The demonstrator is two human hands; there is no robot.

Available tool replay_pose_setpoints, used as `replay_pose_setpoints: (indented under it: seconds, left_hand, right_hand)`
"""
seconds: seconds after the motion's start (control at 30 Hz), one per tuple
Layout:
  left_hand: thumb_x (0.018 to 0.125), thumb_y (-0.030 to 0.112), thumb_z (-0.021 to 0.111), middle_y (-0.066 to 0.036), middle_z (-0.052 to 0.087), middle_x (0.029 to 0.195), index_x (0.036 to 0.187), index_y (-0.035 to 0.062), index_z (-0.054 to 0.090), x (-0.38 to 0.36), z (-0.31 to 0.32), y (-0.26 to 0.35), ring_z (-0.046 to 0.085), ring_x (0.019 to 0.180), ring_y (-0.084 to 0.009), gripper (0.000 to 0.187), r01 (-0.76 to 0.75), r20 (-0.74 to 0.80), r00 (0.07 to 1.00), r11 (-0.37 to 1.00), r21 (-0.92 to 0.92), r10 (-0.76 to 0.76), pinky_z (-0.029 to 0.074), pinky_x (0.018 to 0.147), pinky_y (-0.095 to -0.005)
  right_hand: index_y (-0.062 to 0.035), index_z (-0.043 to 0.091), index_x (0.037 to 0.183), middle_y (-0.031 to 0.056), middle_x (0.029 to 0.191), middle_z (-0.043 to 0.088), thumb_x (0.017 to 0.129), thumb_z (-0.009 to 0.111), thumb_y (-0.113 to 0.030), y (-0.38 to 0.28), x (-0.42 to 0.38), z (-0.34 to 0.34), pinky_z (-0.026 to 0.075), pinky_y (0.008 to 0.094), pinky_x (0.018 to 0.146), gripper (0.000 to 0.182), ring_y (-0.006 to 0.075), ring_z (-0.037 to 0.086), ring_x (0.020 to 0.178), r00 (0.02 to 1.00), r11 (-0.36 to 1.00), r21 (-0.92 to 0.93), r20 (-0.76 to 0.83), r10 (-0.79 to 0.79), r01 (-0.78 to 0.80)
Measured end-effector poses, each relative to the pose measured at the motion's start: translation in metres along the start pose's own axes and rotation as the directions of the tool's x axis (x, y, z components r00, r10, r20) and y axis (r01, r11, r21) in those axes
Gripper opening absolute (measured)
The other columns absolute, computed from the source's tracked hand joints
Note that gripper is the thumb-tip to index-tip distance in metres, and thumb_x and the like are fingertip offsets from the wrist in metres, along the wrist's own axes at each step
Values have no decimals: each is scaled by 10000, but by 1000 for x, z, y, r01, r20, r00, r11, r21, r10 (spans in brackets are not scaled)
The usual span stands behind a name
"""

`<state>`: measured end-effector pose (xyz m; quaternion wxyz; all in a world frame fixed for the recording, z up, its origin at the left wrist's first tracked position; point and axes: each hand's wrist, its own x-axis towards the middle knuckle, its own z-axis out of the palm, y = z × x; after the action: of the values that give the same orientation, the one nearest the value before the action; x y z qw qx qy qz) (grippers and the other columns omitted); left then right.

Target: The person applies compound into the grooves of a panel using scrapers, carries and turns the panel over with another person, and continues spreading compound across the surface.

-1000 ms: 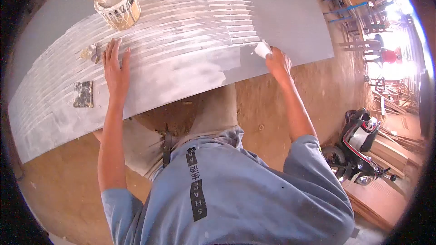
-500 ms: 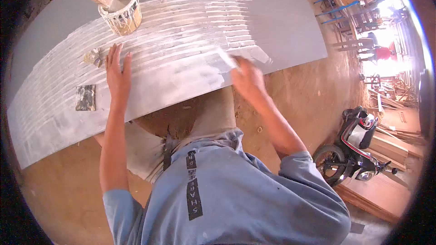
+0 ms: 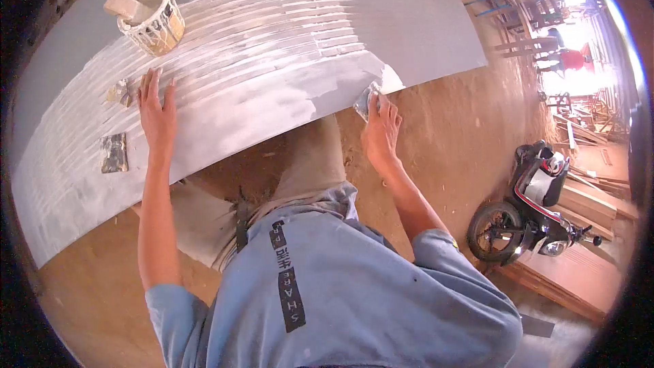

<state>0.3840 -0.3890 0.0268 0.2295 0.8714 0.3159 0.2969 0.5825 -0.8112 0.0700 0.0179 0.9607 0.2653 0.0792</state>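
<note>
A broad grey board lies before me, with white putty in ridged stripes and a smoother smeared band along its near edge. My right hand grips a flat putty spreader at that near edge, beside a thick white patch. The fingers hide part of the spreader. On the putty-covered surface to the left, my left hand rests with its fingers stretched out, holding nothing. A small crusted lump sits just left of its fingers. Below the lump lies a dark, smeared square piece.
A putty-streaked bucket stands on the board beyond my left hand, a wooden paddle leaning in it. At right, a motorbike is parked by stacked planks. More timber and a person in red appear farther back.
My right hand has moved toward me with the spreader, from over the board to its near edge. The smooth white band now reaches farther right. My left hand still rests on the board.
</note>
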Motion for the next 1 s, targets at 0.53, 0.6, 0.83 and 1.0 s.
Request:
replay_pose_setpoints:
  seconds: [0.53,0.6,0.83,1.0]
  left_hand:
    - [982,290,583,-169,495,1448,1356,67,554,1,-2,-2,401,1387,-332,436,-26,-34,999,999,-28,25,232,1192,-462]
    - [980,294,584,-171,501,1443,1354,68,555,1,1,-6,408,1383,-330,438,-24,-33,999,999,-42,22,231,1191,-462]
    - [975,319,583,-170,511,1429,1355,67,555,4,-1,-7,412,1381,-320,456,-26,-38,999,999,-45,24,222,1194,-467]
    - [976,343,580,-165,481,1460,1360,72,553,3,-5,-3,397,1391,-324,471,-16,-27,1000,997,-77,14,206,1204,-461]
  right_hand:
    - [-147,597,1316,209,1143,677,856,494,-135,-3,68,-42,475,520,932,471,407,648,1044,949,976,85,263,172,-201]
    - [-151,602,1308,193,1144,675,854,503,-112,-26,58,-45,482,508,922,466,385,647,1053,937,974,104,310,162,-203]
    - [-88,597,1286,144,1222,612,860,549,-103,-109,20,-60,488,510,916,429,360,584,1131,950,990,134,312,0,-44]
    - [-126,550,1354,200,1386,500,856,576,-133,-165,-14,-64,476,520,964,499,403,537,1198,912,975,192,369,-179,114]
